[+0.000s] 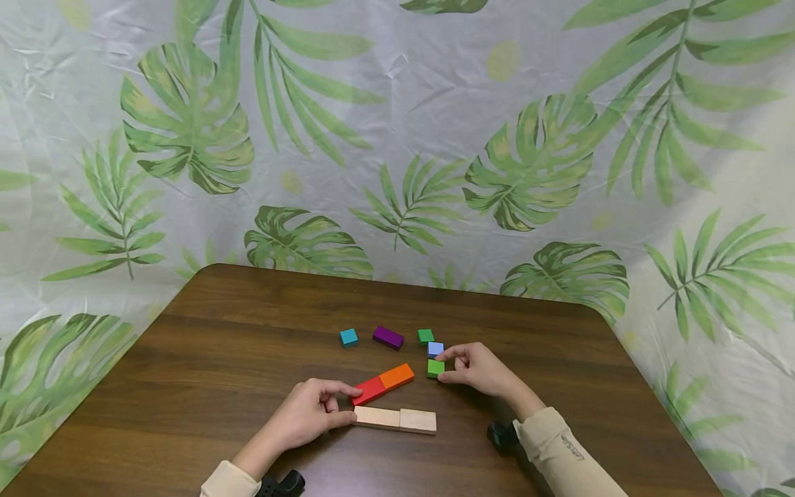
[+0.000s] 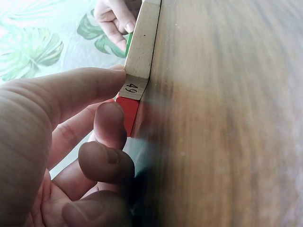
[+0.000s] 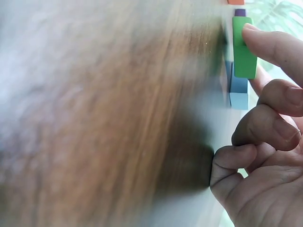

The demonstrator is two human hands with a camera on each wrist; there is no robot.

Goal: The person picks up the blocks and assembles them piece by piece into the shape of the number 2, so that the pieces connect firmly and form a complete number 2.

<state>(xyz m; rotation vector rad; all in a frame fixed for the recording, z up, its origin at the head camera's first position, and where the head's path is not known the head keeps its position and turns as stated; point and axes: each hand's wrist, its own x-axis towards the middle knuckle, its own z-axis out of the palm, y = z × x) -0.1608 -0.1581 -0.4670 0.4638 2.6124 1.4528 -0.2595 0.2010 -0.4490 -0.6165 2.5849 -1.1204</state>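
My left hand (image 1: 310, 414) is at the left ends of two block rows. Its index finger touches the red block (image 1: 368, 391), and its thumb rests against a plain wooden block (image 1: 377, 417), marked 49 in the left wrist view. An orange block (image 1: 397, 376) continues the red one at a slant; a second plain block (image 1: 418, 422) extends the front row. My right hand (image 1: 481, 369) pinches a bright green block (image 1: 436, 368) between thumb and index finger. Right behind it is a light blue block (image 1: 435, 349), touched or nearly touched by the index fingertip.
A darker green block (image 1: 425, 336) sits behind the light blue one. Farther left lie a purple block (image 1: 388, 337) and a turquoise block (image 1: 349, 337). The brown wooden table (image 1: 186, 386) ends at a leaf-patterned curtain (image 1: 397, 138).
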